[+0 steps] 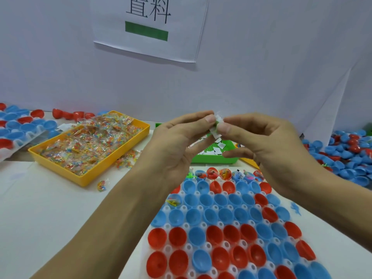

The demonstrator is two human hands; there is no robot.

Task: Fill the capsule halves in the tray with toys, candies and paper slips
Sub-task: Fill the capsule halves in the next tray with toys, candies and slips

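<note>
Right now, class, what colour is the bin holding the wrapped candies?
Yellow. The bin shows best in the head view, left of the hands.

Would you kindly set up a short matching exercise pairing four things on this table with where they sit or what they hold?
Things:
1. yellow tray
2. green tray
3. white capsule tray
4. paper slips

Descriptions:
A. pinched between the left hand and right hand
B. holds red and blue capsule halves, nearest the camera
C. full of clear candy packets, on the left
D. holds small white slips, behind the hands

Pairs: 1-C, 2-D, 3-B, 4-A
</note>
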